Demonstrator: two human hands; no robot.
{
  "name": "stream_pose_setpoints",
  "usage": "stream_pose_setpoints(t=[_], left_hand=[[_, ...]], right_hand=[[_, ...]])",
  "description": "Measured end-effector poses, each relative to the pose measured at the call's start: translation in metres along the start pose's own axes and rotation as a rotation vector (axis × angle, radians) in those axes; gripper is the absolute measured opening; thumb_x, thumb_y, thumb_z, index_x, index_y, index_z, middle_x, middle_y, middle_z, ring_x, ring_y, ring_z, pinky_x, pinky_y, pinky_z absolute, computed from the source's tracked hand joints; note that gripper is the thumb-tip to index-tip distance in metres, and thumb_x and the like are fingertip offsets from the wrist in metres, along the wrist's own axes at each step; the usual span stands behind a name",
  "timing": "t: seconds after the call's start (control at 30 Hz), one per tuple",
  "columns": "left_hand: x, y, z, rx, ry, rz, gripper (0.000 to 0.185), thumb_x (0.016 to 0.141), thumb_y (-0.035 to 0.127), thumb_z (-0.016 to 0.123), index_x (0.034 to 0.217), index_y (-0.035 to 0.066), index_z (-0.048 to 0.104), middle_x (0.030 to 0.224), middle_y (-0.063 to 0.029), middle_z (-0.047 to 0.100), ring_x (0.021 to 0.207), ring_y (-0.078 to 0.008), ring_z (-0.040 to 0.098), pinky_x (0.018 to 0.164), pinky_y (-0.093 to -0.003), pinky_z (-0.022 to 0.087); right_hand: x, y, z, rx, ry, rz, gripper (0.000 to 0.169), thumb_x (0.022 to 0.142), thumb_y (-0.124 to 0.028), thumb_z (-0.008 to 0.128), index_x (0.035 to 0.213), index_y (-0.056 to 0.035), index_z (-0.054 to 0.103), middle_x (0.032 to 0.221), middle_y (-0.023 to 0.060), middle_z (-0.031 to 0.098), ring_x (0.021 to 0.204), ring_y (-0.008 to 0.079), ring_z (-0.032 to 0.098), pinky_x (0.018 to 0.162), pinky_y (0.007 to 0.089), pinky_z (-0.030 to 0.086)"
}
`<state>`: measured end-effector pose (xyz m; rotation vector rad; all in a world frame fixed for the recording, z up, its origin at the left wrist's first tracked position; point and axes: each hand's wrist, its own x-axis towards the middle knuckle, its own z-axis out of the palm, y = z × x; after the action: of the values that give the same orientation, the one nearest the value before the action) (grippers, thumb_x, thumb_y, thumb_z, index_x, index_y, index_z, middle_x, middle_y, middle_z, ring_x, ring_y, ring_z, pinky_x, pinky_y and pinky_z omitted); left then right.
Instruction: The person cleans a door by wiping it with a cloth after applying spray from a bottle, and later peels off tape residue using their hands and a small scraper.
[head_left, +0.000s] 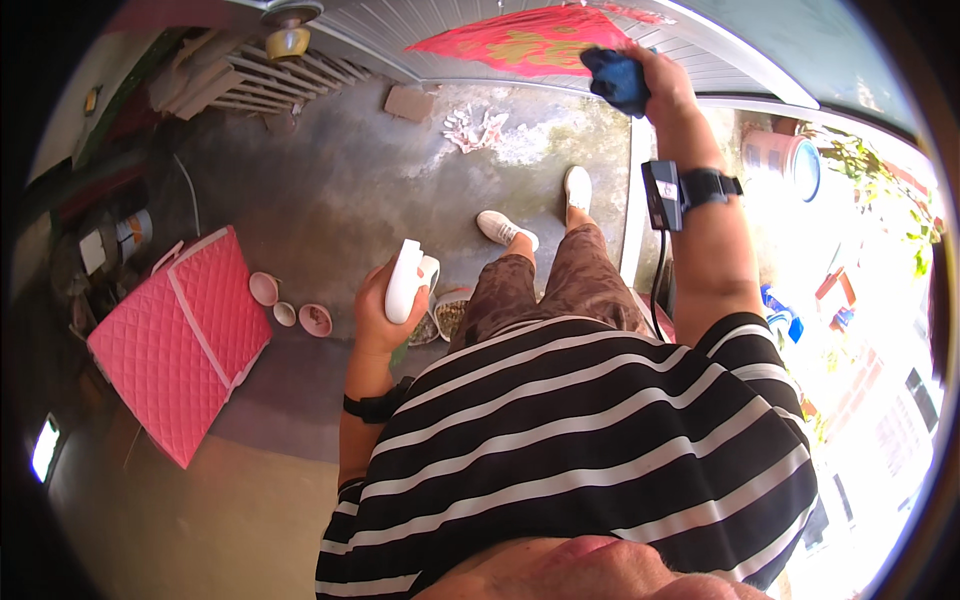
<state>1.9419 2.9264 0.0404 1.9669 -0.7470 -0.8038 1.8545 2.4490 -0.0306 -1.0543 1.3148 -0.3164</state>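
My right hand (666, 84) reaches up and forward, gripping a bunched dark blue cloth (619, 81). The cloth is at the right end of a red sheet with a gold pattern (517, 45); whether it presses on the sheet I cannot tell. That sheet lies on a white ribbed panel (720, 64), and its edges look torn. Lower, in front of my waist, my left hand (379, 311) is wrapped around a white plastic hand-held device (406, 283) of unclear kind. Pale pink scraps (475, 129) lie on the concrete floor below the panel.
A pink quilted cover (187, 337) drapes a boxy object at left, near several small bowls (316, 320). Wooden slats (277, 79) lean at the back left. Containers (452, 311) stand by my left leg. A doorway threshold (636, 202) runs beside my right foot; outside stands a bucket (780, 161).
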Motion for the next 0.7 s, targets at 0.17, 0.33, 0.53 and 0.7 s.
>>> stream_pose_setpoints(t=[0.17, 0.33, 0.53, 0.7], left_hand=[[-0.002, -0.008, 0.002, -0.059, 0.043, 0.033, 0.028, 0.074, 0.009, 0.071, 0.102, 0.007, 0.065, 0.093, -0.0119, 0.068, 0.082, -0.0313, 0.065, 0.076, -0.0385, 0.051], [0.01, -0.003, 0.004, 0.011, 0.01, 0.041, 0.03, 0.074, 0.011, 0.071, 0.103, 0.007, 0.066, 0.09, -0.0128, 0.069, 0.078, -0.0311, 0.064, 0.073, -0.0385, 0.051], [-0.001, 0.0, 0.001, -0.017, 0.038, 0.035, 0.032, 0.074, 0.012, 0.071, 0.105, 0.006, 0.066, 0.088, -0.0127, 0.068, 0.078, -0.0313, 0.064, 0.073, -0.0393, 0.05], [-0.015, -0.001, 0.001, -0.006, 0.046, -0.013, 0.03, 0.074, 0.012, 0.071, 0.102, 0.007, 0.065, 0.088, -0.011, 0.068, 0.078, -0.0307, 0.063, 0.072, -0.0378, 0.051]], right_hand=[[-0.001, -0.048, -0.033, 0.327, -0.368, 0.056, 0.031, 0.094, -0.031, 0.059, 0.107, -0.0032, 0.064, 0.099, 0.0094, 0.07, 0.095, 0.0241, 0.068, 0.089, 0.0374, 0.054], [-0.013, -0.071, -0.007, 0.194, -0.174, -0.047, 0.016, 0.092, -0.019, 0.057, 0.1, -0.006, 0.064, 0.091, 0.0094, 0.07, 0.073, 0.0236, 0.067, 0.069, 0.0369, 0.056], [-0.011, 0.014, 0.026, -0.278, -0.161, 0.049, 0.033, 0.079, -0.025, 0.078, 0.096, 0.0026, 0.069, 0.081, 0.01, 0.069, 0.066, 0.0227, 0.066, 0.064, 0.0361, 0.055], [-0.011, -0.009, 0.097, 0.282, -0.231, 0.118, 0.04, 0.085, -0.034, 0.076, 0.108, -0.0027, 0.068, 0.104, 0.0118, 0.069, 0.092, 0.0233, 0.066, 0.086, 0.0389, 0.053]])
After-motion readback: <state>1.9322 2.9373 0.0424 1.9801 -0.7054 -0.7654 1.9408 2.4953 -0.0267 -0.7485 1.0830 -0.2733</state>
